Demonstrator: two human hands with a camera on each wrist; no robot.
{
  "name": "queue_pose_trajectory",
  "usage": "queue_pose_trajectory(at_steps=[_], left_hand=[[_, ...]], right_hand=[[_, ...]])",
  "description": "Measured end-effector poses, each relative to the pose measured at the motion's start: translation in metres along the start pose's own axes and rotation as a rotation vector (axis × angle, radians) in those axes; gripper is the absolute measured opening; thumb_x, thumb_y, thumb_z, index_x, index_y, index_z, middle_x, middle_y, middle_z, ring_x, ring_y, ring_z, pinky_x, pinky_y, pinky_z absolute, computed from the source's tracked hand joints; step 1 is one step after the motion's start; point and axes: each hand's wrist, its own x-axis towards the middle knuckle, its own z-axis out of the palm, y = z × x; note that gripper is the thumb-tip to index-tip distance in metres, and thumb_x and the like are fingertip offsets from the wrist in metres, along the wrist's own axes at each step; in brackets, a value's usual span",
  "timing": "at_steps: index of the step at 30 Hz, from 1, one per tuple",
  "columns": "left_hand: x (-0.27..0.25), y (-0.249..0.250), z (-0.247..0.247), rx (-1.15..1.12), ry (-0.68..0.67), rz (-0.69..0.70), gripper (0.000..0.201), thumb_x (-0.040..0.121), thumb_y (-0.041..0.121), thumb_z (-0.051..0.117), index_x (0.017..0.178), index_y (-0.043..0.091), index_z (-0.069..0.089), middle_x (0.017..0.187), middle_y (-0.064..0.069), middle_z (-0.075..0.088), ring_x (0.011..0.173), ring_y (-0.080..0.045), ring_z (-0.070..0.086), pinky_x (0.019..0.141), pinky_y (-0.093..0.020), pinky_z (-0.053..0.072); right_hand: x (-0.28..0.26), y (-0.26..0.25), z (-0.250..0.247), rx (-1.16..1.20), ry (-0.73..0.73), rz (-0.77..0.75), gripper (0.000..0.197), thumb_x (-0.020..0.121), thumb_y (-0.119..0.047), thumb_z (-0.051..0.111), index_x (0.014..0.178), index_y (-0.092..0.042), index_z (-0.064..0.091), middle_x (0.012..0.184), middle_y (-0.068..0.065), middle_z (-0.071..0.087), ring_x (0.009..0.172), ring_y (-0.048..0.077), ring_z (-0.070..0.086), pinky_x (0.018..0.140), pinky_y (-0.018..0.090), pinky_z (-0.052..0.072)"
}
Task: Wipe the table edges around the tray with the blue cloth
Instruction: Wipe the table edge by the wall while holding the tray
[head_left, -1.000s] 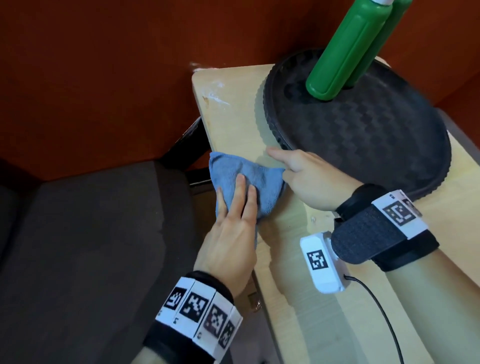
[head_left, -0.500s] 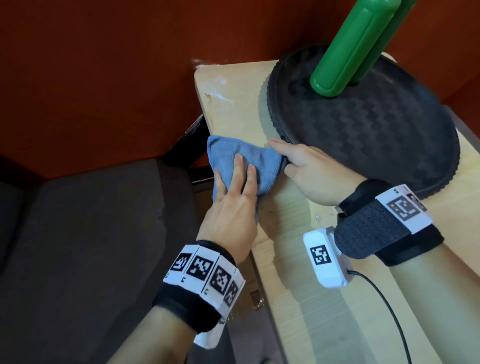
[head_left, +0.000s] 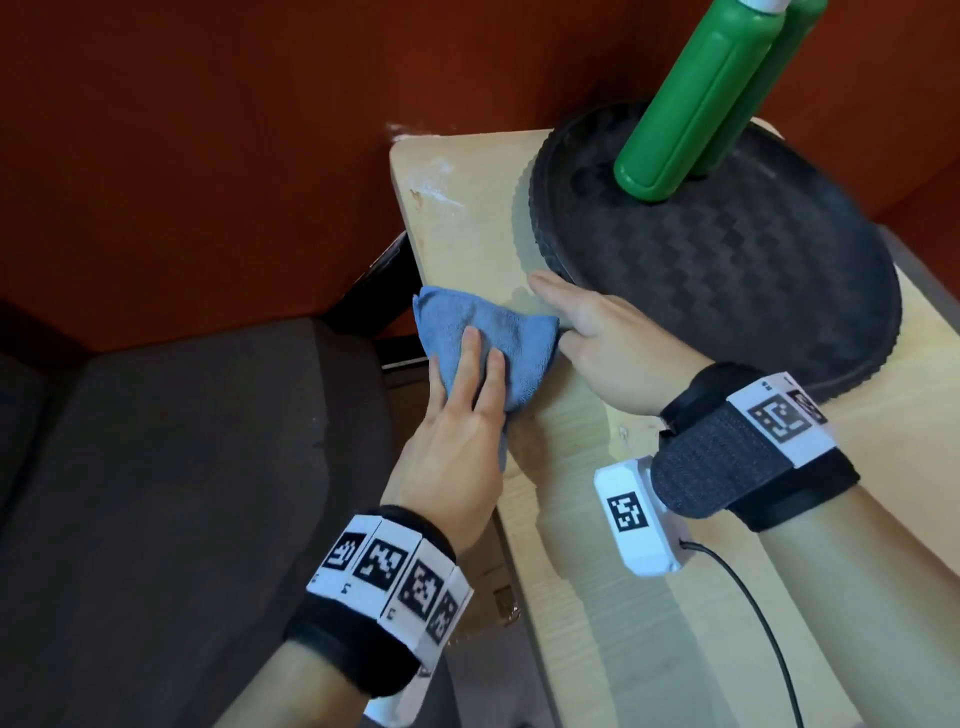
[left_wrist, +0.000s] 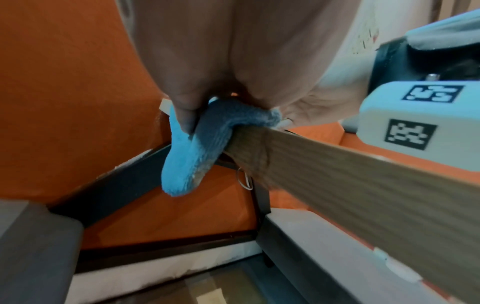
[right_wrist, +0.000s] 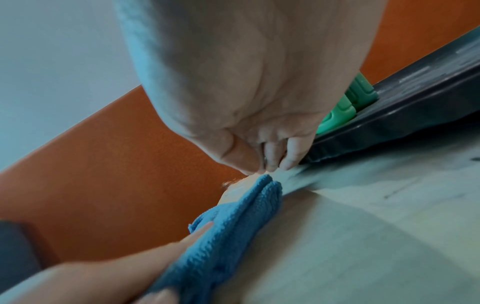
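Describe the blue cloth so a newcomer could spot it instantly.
Start at the pale wooden table against the orange wall, which carries a round black tray with two green bottles. The blue cloth is draped over the table's left edge beside the tray, under the left hand, with the right hand next to it. It is the only soft, blue thing there.

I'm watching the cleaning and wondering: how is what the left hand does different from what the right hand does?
The left hand grips the blue cloth, thumb tucked under, at the table edge; the right hand holds nothing. The left hand works beside the tray without touching it; the right hand rests flat against the tray's rim. Both wear wristbands with black-and-white markers.
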Motion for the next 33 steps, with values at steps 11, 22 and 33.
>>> queue_pose_trajectory(at_steps=[11, 22, 33], left_hand=[[-0.001, 0.002, 0.002, 0.024, 0.022, -0.001, 0.056, 0.099, 0.023, 0.030, 0.150, 0.011, 0.009, 0.160, -0.007, -0.008, 0.146, -0.037, 0.005, 0.102, -0.043, 0.042], [-0.010, 0.004, 0.003, 0.032, 0.049, 0.011, 0.053, 0.100, 0.023, 0.032, 0.149, 0.011, 0.016, 0.160, -0.006, -0.002, 0.144, -0.036, 0.015, 0.091, -0.040, 0.044], [-0.007, 0.017, 0.001, 0.060, 0.032, -0.076, 0.053, 0.099, 0.017, 0.034, 0.148, 0.013, 0.015, 0.159, -0.005, -0.004, 0.140, -0.036, 0.022, 0.088, -0.039, 0.041]], right_hand=[[-0.016, 0.008, 0.007, -0.107, -0.014, -0.077, 0.058, 0.089, 0.006, 0.035, 0.146, 0.000, 0.026, 0.159, 0.008, 0.019, 0.145, 0.019, 0.019, 0.104, 0.010, 0.012], [-0.034, 0.018, 0.008, -0.127, 0.009, -0.133, 0.057, 0.088, 0.008, 0.035, 0.144, 0.001, 0.028, 0.157, 0.009, 0.022, 0.140, 0.022, 0.026, 0.105, 0.016, 0.016], [-0.045, 0.016, 0.010, -0.110, -0.016, -0.141, 0.038, 0.092, -0.001, 0.032, 0.130, -0.005, 0.038, 0.134, -0.004, 0.039, 0.083, 0.003, 0.041, 0.086, 0.030, 0.043]])
